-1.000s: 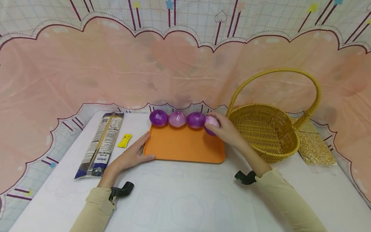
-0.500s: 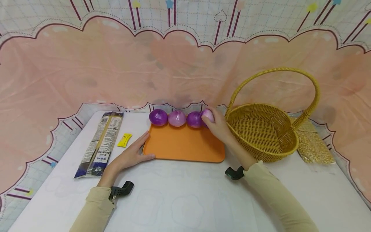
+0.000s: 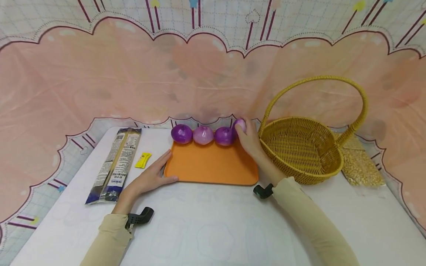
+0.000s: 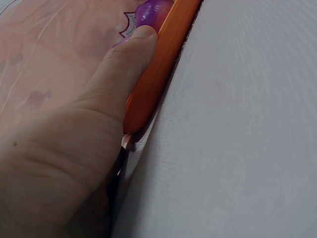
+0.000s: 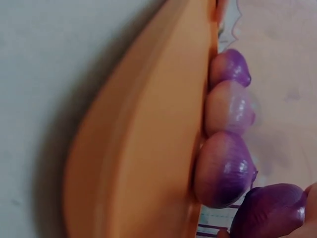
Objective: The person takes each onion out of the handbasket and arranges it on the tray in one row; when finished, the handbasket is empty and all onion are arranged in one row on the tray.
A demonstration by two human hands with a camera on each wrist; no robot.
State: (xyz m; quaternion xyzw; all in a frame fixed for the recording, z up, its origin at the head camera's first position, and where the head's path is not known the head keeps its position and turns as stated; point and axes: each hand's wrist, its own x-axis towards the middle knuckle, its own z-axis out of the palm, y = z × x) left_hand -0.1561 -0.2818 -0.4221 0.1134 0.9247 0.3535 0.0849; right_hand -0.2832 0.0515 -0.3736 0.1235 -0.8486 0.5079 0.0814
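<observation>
My right hand grips a purple onion at the back right corner of an orange tray. In the right wrist view the held onion is tilted, close to the end of a row. That row, along the tray's back edge, has a dark purple onion, a paler onion and another dark one. My left hand rests against the tray's left end, fingers extended along the side. Its thumb lies by the front edge, as the left wrist view also shows. The right fingertips are mostly hidden.
Right of the tray stands a wicker basket with a tall handle, and a bag of yellow grains lies behind it. A long printed packet and a small yellow sachet lie left. A patterned cloth hangs behind.
My right hand has shifted the held onion left and back from the tray's right side, and the onion has turned in the grasp. The left hand and the tray stay put.
</observation>
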